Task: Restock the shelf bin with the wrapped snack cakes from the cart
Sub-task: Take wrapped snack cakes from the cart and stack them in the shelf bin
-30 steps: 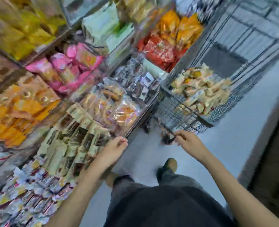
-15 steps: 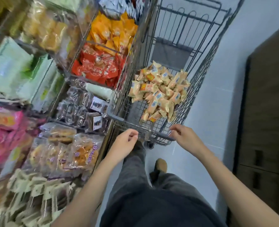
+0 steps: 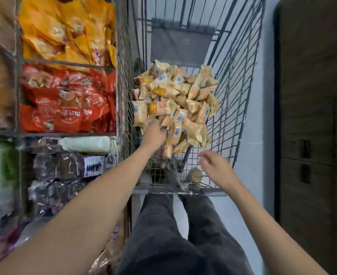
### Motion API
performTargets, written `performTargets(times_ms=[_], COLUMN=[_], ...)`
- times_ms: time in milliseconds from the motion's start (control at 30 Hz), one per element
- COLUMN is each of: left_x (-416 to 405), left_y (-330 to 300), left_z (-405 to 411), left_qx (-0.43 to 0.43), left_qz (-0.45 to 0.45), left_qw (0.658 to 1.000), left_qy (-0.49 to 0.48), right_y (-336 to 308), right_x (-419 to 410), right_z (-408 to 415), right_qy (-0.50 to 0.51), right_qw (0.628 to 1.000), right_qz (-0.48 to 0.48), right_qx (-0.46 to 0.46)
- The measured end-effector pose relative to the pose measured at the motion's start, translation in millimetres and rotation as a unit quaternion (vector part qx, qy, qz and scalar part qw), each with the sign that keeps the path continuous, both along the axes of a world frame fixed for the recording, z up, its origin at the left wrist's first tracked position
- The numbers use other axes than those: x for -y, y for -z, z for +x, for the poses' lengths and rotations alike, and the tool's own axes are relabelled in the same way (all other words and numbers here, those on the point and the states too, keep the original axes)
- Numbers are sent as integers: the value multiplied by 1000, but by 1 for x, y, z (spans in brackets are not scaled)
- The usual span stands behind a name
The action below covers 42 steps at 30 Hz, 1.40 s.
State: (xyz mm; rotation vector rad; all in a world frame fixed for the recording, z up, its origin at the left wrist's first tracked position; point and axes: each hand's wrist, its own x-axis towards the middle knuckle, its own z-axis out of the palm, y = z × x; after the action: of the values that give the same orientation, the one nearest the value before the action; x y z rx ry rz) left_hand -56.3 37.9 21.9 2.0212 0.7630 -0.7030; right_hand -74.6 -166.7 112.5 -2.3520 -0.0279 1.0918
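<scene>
Left hand (image 3: 153, 134) reaching into snack cakes (image 3: 175, 102) in cart (image 3: 233, 116), fingers buried, grip perhaps closing, unclear; right hand (image 3: 216, 167) hovering, fingers relaxed.

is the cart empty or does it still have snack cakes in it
Not empty: a heap of tan wrapped snack cakes lies in the grey wire cart, with the left hand reaching into it.

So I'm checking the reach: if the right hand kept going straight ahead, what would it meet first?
Probably the near edge of the snack cakes piled in the cart; the right hand hovers open, though depth is unclear.
</scene>
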Motion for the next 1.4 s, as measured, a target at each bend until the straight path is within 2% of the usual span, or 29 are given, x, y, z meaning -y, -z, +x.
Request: performTargets(times_ms=[67, 133, 233, 300, 467, 600, 667, 700, 733, 800, 833, 867, 933, 1000, 1067, 1167, 1267, 1333, 1400], left_x=[-5, -16, -35, -43, -44, -33, -19, -10, 0, 18, 26, 32, 40, 45, 46, 39, 18, 1, -16], left_y=[11, 25, 49, 64, 87, 90, 77, 64, 51, 20, 6, -5, -22, -32, -38, -39, -27, -14, 1], left_z=[19, 39, 61, 69, 74, 65, 56, 51, 45, 28, 18, 8, -6, -15, -15, -2, 29, 58, 86], left_qx=[70, 109, 83, 67, 81, 78, 43, 15, -10, -61, -82, -96, -111, -127, -149, -144, -15, 95, 155], left_qz=[74, 135, 162, 156, 158, 189, 124, 44, -62, -266, -338, -382, -417, -429, -431, -370, -190, -38, 92], left_qw=[995, 981, 957, 945, 956, 947, 980, 997, 997, 941, 907, 883, 860, 845, 845, 879, 937, 974, 982], left_qy=[5, 81, 228, 280, 236, 248, 149, 57, -43, -199, -237, -255, -272, -291, -280, -264, -293, -203, -64], right_y=[9, 16, 25, 29, 38, 41, 41, 39, 37, 29, 25, 22, 19, 19, 19, 19, 19, 19, 19], right_x=[-6, -10, -15, -18, -26, -29, -29, -30, -31, -34, -35, -35, -31, -27, -23, -21, -16, -13, -12], right_z=[5, 12, 21, 26, 33, 36, 35, 34, 33, 29, 28, 26, 22, 18, 13, 11, 12, 14, 16], right_qy=[7, 9, 7, 16, 46, 67, 85, 94, 106, 128, 133, 134, 136, 150, 167, 222, 284, 296, 296], right_qw=[1000, 1000, 1000, 1000, 999, 997, 996, 995, 993, 988, 985, 982, 980, 979, 977, 966, 950, 946, 946], right_qz=[-5, -10, -9, -6, 4, 20, 18, 19, 29, 83, 111, 130, 141, 136, 132, 121, 126, 128, 130], right_qx=[-15, -24, -12, -4, -20, -33, -35, -35, -30, -2, 13, 22, 19, 15, 31, 46, 31, 28, 28])
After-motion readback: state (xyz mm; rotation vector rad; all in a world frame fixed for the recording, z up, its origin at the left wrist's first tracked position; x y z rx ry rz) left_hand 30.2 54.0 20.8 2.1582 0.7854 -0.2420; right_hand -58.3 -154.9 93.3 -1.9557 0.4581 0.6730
